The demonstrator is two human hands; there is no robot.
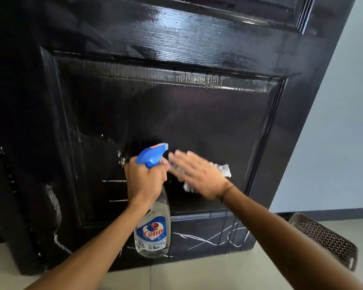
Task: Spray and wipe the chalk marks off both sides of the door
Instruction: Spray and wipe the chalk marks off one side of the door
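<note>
Head view: your left hand (144,181) is squeezing the spray bottle (152,227), nozzle aimed at the door (197,111). Your right hand (197,176), fingers spread flat, is pressing the cloth (223,169) at 3 o'clock, rubbing off chalk.

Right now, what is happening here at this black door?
A person is cleaning chalk off a black door. The left hand grips a Colin spray bottle by its neck, under the blue trigger head. The right hand, fingers straight, presses a white cloth against the lower panel; the hand is blurred. Chalk marks remain on the bottom rail and along the left edge. A brown perforated basket stands on the floor at the right.
</note>
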